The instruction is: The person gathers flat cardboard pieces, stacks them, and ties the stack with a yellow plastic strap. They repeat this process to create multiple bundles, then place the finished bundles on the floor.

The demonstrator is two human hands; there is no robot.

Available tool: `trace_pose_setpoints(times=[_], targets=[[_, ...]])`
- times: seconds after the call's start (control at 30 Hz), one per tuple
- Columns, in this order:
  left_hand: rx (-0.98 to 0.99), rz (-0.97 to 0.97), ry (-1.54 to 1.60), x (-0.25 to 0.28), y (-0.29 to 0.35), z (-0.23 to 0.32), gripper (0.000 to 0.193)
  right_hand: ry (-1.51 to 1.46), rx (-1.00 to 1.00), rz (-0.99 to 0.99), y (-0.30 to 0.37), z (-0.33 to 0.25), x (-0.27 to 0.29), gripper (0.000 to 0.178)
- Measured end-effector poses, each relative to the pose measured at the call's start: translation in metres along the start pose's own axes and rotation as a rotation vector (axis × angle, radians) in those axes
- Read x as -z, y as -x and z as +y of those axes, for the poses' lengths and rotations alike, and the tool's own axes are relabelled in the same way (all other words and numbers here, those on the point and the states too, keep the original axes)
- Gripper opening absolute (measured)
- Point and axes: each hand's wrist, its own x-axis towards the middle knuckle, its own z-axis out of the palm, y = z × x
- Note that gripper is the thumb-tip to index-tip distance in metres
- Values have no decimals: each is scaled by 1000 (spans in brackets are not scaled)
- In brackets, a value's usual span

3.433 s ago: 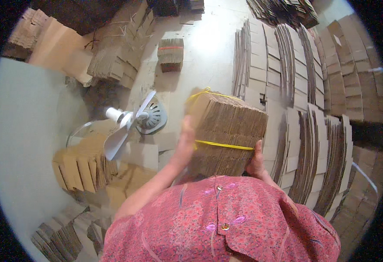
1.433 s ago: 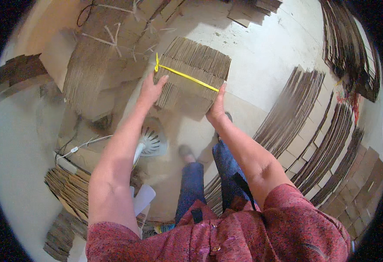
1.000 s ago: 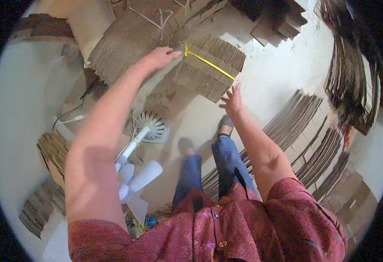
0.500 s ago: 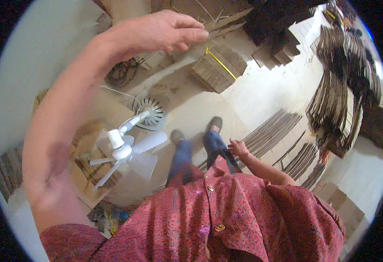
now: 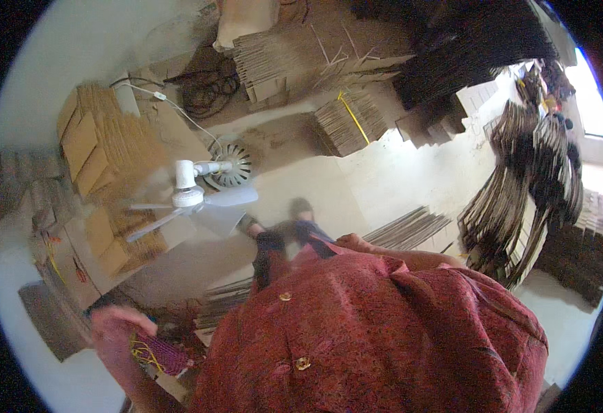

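Observation:
My left hand (image 5: pixel 119 322) is low at the left, smeared by motion, its fingers partly curled. Right beside it is a purple woven piece (image 5: pixel 167 354) with yellow strands; whether the fingers touch it cannot be made out. My right hand (image 5: pixel 351 242) hangs in front of my red shirt (image 5: pixel 384 310), near a row of flat cardboard sheets (image 5: pixel 411 228) on the floor. Its fingers are mostly hidden. A white fan (image 5: pixel 188 197) with pale blades stands on a round slotted base (image 5: pixel 231 166) ahead of my left side.
A cardboard bundle (image 5: pixel 349 125) with a yellow strap lies ahead. Long leaning cardboard stacks (image 5: pixel 504 199) line the right, and brown cardboard stacks (image 5: pixel 112 148) stand at the left. Coiled dark cable (image 5: pixel 208 93) lies at the far left, and a white cord (image 5: pixel 188 115) runs to the fan.
My left arm has dropped from its raised position at the top to the lower left. My view has turned, and my right hand is now more covered by the shirt.

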Motion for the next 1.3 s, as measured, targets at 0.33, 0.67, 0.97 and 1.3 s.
trace_pose_setpoints(times=[0.33,0.67,0.97,1.3], targets=[[534,146,289,-59,110,-244,42,587,39,-152,-49,-57,-51,31],[653,213,373,-1,158,-376,38,700,240,-332,-95,-181,-184,32],[744,355,565,38,258,-511,35,652,414,-586,-128,-268,-268,34],[735,842,698,-38,281,-485,34,14,-138,-1088,-158,-363,-298,37]])
